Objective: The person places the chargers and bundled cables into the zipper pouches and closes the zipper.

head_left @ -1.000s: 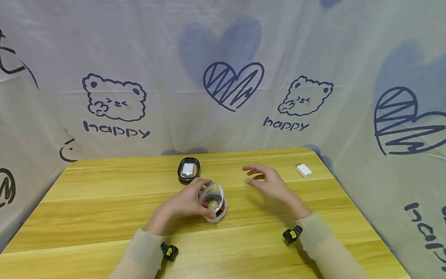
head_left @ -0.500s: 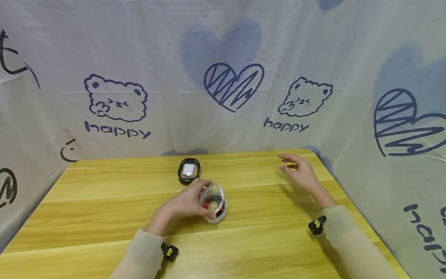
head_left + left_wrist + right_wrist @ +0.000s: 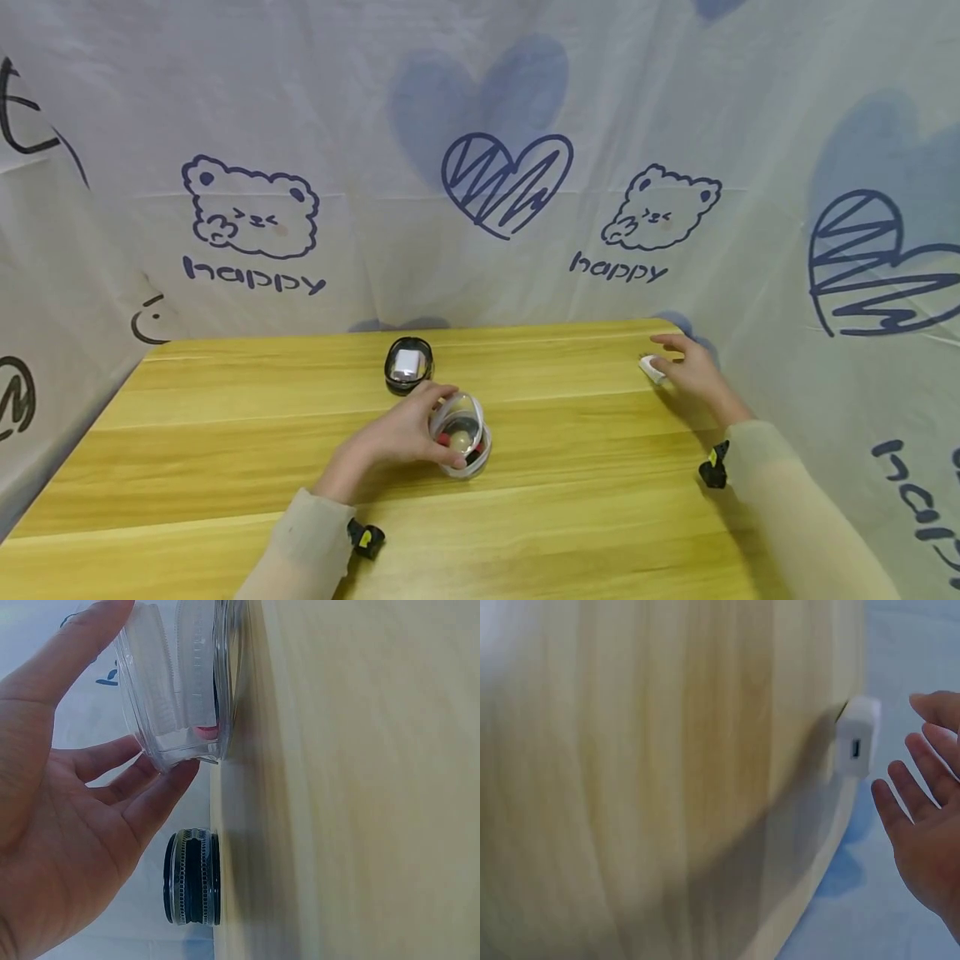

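A clear round plastic case (image 3: 486, 454) stands at the middle of the table, its see-through lid (image 3: 467, 407) raised at a tilt. My left hand (image 3: 393, 433) grips it from the left, thumb in front and fingers behind. Red, dark and pale things show inside it; in the left wrist view the case wall (image 3: 146, 697) lies between thumb and fingers. At the far right, my right hand (image 3: 693, 375) hovers over a white USB charger (image 3: 650, 369), fingers spread and apart from it in the right wrist view, where the charger's port end (image 3: 857, 742) faces the camera.
A black-rimmed oval case (image 3: 407, 389) holding a white block (image 3: 407, 364) stands behind my left hand. The wooden table (image 3: 555, 517) ends near the charger at its right edge. A printed cloth (image 3: 360, 208) hangs behind and beside the table.
My right hand has moved right across the table from near the clear case to the charger. The left hand stays on the clear case.
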{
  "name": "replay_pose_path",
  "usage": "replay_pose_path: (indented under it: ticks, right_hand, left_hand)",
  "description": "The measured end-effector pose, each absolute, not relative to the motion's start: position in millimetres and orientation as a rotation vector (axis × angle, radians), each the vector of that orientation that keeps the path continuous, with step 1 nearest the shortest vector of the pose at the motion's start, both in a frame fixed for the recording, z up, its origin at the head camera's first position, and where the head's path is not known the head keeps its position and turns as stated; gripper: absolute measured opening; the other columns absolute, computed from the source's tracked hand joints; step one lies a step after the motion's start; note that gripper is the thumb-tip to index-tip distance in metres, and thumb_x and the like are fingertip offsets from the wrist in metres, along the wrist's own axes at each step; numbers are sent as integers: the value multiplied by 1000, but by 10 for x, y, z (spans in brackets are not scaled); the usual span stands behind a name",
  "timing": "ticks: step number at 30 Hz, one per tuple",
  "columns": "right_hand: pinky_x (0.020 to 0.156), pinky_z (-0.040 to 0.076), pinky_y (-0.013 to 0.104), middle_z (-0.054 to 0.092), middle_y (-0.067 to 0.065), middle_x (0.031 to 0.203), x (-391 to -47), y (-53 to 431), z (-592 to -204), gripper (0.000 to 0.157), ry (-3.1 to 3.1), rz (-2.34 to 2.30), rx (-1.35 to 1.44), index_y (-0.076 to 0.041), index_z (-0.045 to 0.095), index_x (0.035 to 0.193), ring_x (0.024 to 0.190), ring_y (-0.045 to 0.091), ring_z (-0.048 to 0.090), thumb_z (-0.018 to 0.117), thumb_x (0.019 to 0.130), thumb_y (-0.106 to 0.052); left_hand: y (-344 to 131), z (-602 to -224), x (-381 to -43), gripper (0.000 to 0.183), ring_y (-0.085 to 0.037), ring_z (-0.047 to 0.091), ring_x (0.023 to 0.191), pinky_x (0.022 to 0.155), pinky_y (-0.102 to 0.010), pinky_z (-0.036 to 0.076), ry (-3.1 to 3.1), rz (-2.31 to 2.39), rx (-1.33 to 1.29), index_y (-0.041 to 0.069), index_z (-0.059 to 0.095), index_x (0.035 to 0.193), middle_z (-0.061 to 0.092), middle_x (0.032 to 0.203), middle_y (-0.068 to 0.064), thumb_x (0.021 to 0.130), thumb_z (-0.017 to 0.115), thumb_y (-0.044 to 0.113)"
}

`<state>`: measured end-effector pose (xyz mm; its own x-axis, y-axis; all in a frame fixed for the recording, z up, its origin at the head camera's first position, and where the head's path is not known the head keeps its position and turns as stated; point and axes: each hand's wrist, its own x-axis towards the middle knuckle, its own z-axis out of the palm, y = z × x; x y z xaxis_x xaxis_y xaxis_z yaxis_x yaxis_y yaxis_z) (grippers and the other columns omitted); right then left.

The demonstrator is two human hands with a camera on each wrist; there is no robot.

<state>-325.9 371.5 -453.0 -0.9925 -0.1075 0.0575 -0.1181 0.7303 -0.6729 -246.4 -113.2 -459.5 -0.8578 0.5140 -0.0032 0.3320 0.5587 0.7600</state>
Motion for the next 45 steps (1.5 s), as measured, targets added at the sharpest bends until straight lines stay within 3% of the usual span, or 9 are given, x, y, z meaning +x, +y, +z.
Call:
replay_pose_path:
  ticks: [12,20,27,36,45]
  right_hand:
    - [100,52,58,45,40,148,-3269,3830,-4673,59,-3016,1010,234,11,44,150,128,58,52,67,100,-9]
    - [98,51,60,50,37,145,-3218,3773,-4693,51,-2999,948,284,10,54,143,122,54,57,69,97,-7]
    - [98,54,58,47,37,145,-3203,3684,-4731,54,-3032,1049,280,11,52,145,123,54,58,69,97,-6]
    - [97,55,58,55,35,134,-3181,3579,-4757,49,-3013,978,333,9,60,139,116,50,62,75,96,-8]
    - [89,59,45,61,30,130,-3125,3397,-4683,49,-2909,1086,301,6,63,137,113,45,65,77,94,-11]
  left_hand:
    - [-1121,-4595,-2460,105,-23,53,114,101,-42,49,2575,1171,716,1,45,153,51,134,-8,69,99,34]
    - [-1116,-4612,-2468,106,-23,53,114,102,-42,48,2568,1170,705,2,45,153,51,134,-8,69,100,34]
    - [-1110,-4590,-2455,104,-24,54,113,101,-43,49,2594,1150,720,1,47,151,51,133,-11,68,100,35]
    - [-1113,-4587,-2456,105,-23,54,114,101,-42,49,2597,1136,702,3,46,152,51,134,-8,68,100,35]
    - [-1129,-4568,-2447,106,-25,54,117,103,-44,49,2577,1166,682,2,44,154,51,139,-10,70,98,37]
